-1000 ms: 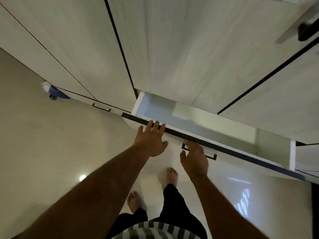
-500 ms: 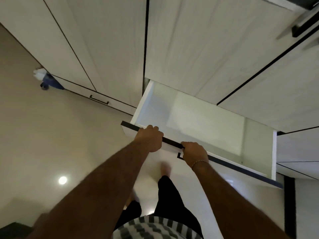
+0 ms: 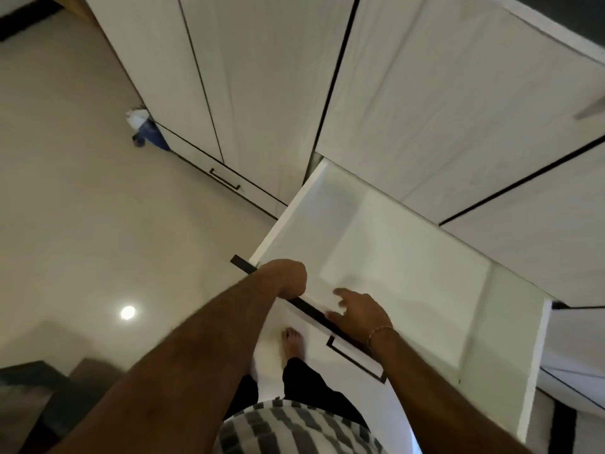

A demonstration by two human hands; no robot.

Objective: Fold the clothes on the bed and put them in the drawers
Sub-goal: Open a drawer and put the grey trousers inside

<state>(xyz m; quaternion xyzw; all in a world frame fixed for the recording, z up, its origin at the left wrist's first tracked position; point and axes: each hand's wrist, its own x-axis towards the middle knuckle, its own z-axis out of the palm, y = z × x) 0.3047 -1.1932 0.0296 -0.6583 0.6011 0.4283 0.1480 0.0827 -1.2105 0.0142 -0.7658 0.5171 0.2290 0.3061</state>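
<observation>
Fingers of our left hand [image 3: 288,278] curl over the open drawer's front edge [image 3: 311,309]; right hand [image 3: 358,312] hovers slack, holding nothing. The drawer [image 3: 409,257] shows no clothes, so we judge folded ones must come next.

Striped top [image 3: 294,427], black trousers [image 3: 311,385], bare feet, seemingly gold bracelet [image 3: 379,332].

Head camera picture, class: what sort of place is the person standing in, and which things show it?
Probably a bedroom or dressing area at home: tall pale wardrobe doors, an open white drawer gripped by the left hand, and a glossy tiled floor under a bare foot.
</observation>
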